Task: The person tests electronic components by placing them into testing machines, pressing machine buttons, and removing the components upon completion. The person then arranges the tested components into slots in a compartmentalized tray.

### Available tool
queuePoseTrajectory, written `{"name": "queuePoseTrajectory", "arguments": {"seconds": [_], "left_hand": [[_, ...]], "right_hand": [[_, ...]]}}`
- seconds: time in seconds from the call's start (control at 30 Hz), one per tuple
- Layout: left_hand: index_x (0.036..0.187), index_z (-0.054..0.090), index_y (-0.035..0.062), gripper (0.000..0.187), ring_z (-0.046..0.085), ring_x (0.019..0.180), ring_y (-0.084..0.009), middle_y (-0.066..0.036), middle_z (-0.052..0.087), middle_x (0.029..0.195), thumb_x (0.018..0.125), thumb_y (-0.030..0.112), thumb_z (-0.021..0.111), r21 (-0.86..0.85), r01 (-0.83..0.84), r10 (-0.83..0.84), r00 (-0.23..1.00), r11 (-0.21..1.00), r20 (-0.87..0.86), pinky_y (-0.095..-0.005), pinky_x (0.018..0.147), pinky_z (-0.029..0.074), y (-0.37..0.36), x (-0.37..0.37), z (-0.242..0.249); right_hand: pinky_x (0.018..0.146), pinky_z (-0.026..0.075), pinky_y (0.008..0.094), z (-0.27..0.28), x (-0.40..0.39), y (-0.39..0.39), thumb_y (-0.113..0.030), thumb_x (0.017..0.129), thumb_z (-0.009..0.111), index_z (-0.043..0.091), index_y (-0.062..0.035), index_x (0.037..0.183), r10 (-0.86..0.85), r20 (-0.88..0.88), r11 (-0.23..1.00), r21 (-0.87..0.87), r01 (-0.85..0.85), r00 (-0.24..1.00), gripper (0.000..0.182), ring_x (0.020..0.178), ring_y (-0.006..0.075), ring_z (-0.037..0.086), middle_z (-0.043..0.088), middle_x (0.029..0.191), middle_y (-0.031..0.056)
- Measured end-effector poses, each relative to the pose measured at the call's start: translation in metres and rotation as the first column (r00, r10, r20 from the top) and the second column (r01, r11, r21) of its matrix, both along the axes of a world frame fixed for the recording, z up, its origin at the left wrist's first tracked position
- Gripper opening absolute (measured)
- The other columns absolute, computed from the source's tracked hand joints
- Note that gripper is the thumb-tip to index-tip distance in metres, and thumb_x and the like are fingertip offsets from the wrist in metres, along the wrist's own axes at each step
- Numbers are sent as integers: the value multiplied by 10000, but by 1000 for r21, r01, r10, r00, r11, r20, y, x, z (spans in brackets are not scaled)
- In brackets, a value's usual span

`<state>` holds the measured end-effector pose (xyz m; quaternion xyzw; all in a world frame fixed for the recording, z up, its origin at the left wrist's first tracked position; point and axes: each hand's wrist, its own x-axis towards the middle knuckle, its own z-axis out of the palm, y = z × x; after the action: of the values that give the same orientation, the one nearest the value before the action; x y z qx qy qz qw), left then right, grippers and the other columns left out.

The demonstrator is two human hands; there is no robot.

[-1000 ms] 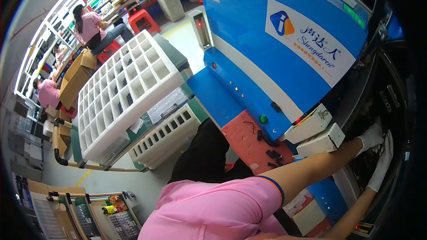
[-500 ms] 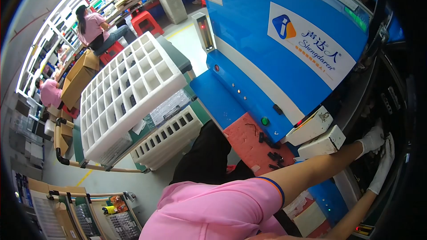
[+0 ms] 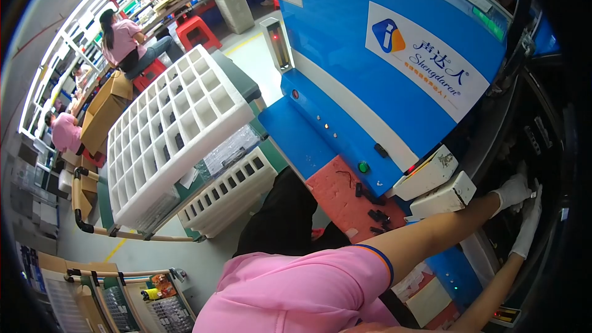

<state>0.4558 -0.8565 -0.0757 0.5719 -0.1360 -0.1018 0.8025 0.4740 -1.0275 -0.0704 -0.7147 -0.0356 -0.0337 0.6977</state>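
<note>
L hand (image 3: 513,190) & R hand (image 3: 528,225), both in white gloves, are close together at far R of frame, in the dark recess (image 3: 542,160) beside the blue machine (image 3: 336,34); can't tell if either grips anything, fingers too dim. Small blk parts (image 3: 377,216) lie on the pink pad (image 3: 330,188), just R of ctr. White foam tray (image 3: 234,117), w/ dark pcs in some cells, L of ctr.
</note>
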Motion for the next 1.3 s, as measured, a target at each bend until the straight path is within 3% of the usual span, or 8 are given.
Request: {"name": "queuePoseTrajectory", "arguments": {"seconds": [0.17, 0.3, 0.6, 0.9, 1.0, 1.03, 1.07, 1.3], "left_hand": [[1058, 509, -126, 371, 595, 457, -265, -182, 614, 631, 837, 165, 572, 69, 35, -30, 997, 997, -76, -335, 411, 496, 1, -4, 3], [1107, 473, -141, 447, 609, 509, -272, -202, 618, 693, 813, 172, 595, 44, 8, 1, 981, 999, -193, -332, 455, 506, -2, -6, 0], [1173, 420, -119, 544, 590, 584, -243, -189, 596, 802, 778, 200, 614, 23, 23, -21, 997, 999, -71, -317, 477, 479, -18, 11, -12], [1074, 491, 20, 584, 546, 552, -173, -107, 569, 748, 904, 559, 344, -132, 35, -30, 999, 991, 42, -280, 478, 445, 8, -21, 19], [1004, 488, 84, 538, 518, 536, -135, -48, 540, 667, 903, 590, 332, -133, 149, -152, 988, 980, -16, -261, 482, 440, 17, -21, 22], [1066, 489, 31, 685, 530, 512, -123, -50, 552, 636, 854, 668, 351, -169, 130, -130, 991, 977, 7, -238, 456, 427, 14, -19, 19], [1050, 493, 47, 656, 531, 527, -113, -39, 556, 640, 860, 659, 352, -175, 97, -101, 995, 980, -15, -235, 467, 428, 15, -22, 22], [1052, 540, -30, 821, 570, 583, -143, -83, 604, 721, 828, 726, 309, -179, 159, -153, 987, 971, 47, -237, 523, 455, 9, -7, 17]], "right_hand": [[959, 360, 266, -2, -9, 9, -271, 949, 422, 425, -74, 1344, 165, -13, 986, 16, -164, 986, 441, 1112, 167, 488, 436, 1358, 88], [1089, 239, 351, -6, -8, 3, -309, 954, 368, 393, -96, 1366, 66, 13, 970, -236, -61, 998, 465, 1315, 234, 319, 377, 1399, 110], [1058, 284, 339, 17, -13, 25, -334, 952, 373, 377, -57, 1363, 77, 44, 948, -312, -59, 996, 495, 1273, 230, 366, 393, 1381, 120], [913, 438, 327, -41, 60, -60, -335, 937, 434, 508, -69, 1248, -164, -15, 979, 123, 165, 986, 416, 1068, 215, 535, 548, 1195, 125], [648, 473, 235, 7, -19, 9, -288, 942, 447, 579, -90, 1099, 23, 181, 959, -283, 30, 983, 285, 751, 129, 560, 609, 908, 44], [665, 473, 236, 19, -31, 24, -264, 947, 438, 581, -93, 1091, 66, 156, 958, -285, -19, 986, 266, 737, 115, 557, 605, 876, 32], [675, 471, 240, 14, -22, 32, -233, 945, 440, 579, -95, 1099, -203, 184, 926, -283, 249, 962, 249, 738, 105, 553, 597, 846, 23], [854, 440, 285, 11, -6, 24, -90, 904, 480, 563, -46, 1193, -179, 331, 882, -364, 300, 927, 303, 942, 178, 590, 636, 1037, 98]]}}
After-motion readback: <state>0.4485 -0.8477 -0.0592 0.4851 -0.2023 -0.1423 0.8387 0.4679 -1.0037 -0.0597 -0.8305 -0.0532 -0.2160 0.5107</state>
